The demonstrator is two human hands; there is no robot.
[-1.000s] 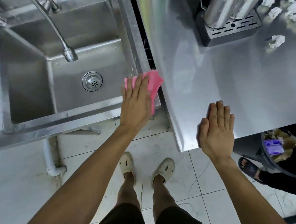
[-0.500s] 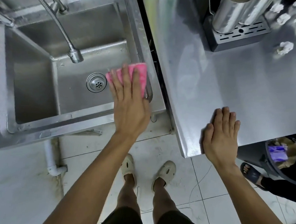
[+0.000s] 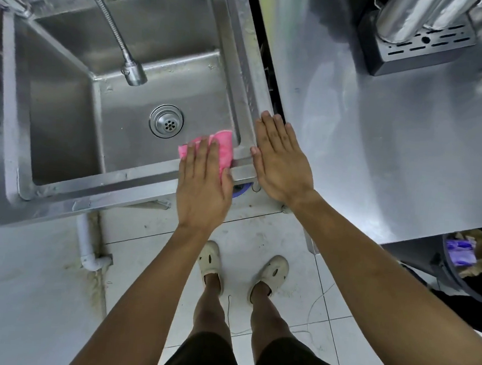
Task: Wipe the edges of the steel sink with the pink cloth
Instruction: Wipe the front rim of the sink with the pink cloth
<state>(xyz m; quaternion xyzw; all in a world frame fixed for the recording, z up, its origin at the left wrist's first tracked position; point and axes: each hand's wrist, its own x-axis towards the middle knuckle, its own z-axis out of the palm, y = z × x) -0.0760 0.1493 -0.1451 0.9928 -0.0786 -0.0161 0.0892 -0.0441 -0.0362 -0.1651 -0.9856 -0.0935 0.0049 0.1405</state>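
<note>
At the steel sink's (image 3: 148,181) near-right corner — left hand (image 3: 204,185), fingers flat, presses the soft pink cloth (image 3: 225,147); right hand (image 3: 281,162) lies flat — limp cloth likely wipes best under a spread palm.

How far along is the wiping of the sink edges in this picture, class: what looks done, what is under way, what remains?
Done: nothing shows for certain; the steel gives no clear wiped mark. Under way: the left hand presses the pink cloth flat on the sink's front rim, near its right corner, while the right hand rests flat beside it. Left: the front rim's long stretch leftward and the left rim sit untouched by the cloth now.
</note>
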